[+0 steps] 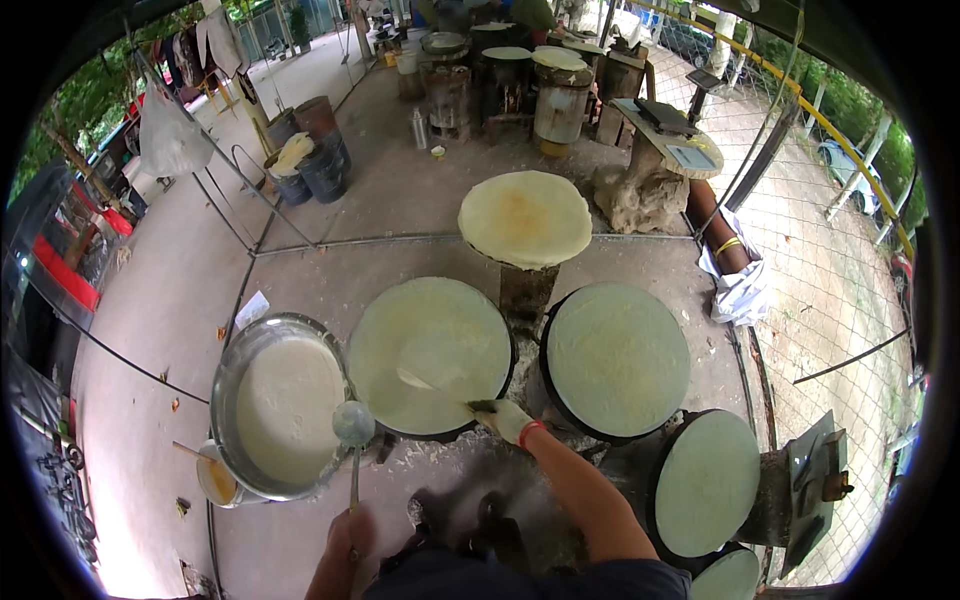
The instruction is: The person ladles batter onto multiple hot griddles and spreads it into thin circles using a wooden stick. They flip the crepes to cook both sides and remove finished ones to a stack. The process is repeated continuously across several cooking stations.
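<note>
My left hand, blurred, grips the long handle of a metal ladle. The ladle's bowl is at the right rim of a large metal basin holding pale batter. My right hand, in a white glove with a red band at the wrist, is over the near right edge of a round griddle. It holds a thin spatula-like tool, partly blurred, whose pale blade lies over the griddle's middle. A thin pale green-yellow sheet of batter covers that griddle.
Right of me stand more coated griddles. Ahead, a stand carries a stack of round flatbreads. A small pail with a stick sits beside the basin. Farther off are metal drums, a stone-based table and a wire fence.
</note>
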{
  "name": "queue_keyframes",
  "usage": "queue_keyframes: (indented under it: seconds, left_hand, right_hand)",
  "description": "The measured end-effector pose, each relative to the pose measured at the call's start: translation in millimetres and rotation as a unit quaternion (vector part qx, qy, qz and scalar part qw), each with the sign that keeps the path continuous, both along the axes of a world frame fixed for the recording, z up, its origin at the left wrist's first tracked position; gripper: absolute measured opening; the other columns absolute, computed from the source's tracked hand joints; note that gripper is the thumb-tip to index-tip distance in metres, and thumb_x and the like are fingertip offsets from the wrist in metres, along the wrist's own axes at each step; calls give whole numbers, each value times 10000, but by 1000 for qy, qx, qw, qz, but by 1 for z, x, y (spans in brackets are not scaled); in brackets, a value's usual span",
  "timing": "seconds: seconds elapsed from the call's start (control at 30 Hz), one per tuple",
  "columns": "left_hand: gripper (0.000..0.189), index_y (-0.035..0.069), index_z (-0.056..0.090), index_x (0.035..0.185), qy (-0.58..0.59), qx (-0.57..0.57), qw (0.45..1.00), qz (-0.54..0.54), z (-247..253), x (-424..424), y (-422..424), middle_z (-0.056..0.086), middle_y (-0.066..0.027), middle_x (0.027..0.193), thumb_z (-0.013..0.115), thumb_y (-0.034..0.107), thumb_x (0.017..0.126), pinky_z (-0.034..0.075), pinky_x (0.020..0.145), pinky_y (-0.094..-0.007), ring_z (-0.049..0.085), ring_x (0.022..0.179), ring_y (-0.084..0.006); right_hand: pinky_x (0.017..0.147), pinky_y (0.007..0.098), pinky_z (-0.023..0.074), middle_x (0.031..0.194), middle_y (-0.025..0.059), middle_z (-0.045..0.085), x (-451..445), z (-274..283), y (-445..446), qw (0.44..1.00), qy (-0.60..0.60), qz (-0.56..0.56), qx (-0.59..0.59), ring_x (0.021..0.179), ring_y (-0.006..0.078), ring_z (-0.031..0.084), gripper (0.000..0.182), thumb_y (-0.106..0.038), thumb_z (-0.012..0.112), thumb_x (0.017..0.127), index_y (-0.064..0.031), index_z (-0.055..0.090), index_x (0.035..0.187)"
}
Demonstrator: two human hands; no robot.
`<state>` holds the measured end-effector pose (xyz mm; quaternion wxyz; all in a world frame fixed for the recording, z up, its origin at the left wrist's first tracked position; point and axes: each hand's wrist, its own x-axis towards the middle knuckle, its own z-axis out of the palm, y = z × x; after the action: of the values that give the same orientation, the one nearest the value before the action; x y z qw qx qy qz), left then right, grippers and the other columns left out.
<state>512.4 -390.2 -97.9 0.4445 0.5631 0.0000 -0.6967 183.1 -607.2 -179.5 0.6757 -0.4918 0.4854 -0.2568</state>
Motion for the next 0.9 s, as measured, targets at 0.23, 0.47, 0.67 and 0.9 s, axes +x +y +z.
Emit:
queue_keyframes:
  seconds: [0.23, 0.47, 0.67, 0.9]
  left_hand:
    - [118, 72, 434, 792, -99, -42, 986, -126, 6, -16, -63, 426, -20, 585, 530, 101, 854, 304, 356, -259, 399, 409, -109]
    - [111, 50, 454, 868, -295, -65, 919, -254, -1, -30, -104, 451, -48, 598, 542, 67, 801, 348, 348, -294, 441, 392, -148]
    - [133, 52, 458, 803, -200, -97, 937, -270, -14, -17, -123, 398, -27, 543, 539, 150, 842, 331, 337, -285, 424, 364, -148]
    - [179, 77, 462, 765, -26, -120, 967, -225, 88, 103, -95, 312, 6, 495, 470, 170, 918, 302, 338, -231, 354, 379, -93]
  right_hand:
    - [424, 237, 316, 704, -22, 561, 4, -48, 60, 973, -55, -209, 75, 485, 64, 394, 327, -146, 602, 866, -66, 612, 1182]
    - [396, 264, 314, 662, -3, 536, 74, -59, 142, 865, -106, -436, 226, 461, 96, 442, 218, -244, 638, 852, -114, 637, 1028]
    - [393, 254, 325, 671, -1, 546, 179, -31, 125, 869, -230, -350, 262, 455, 95, 452, 198, -218, 623, 873, -112, 613, 1040]
    - [418, 205, 298, 687, -32, 550, 187, 20, 111, 837, -128, -524, 94, 482, 46, 403, 260, -146, 571, 891, -117, 636, 1141]
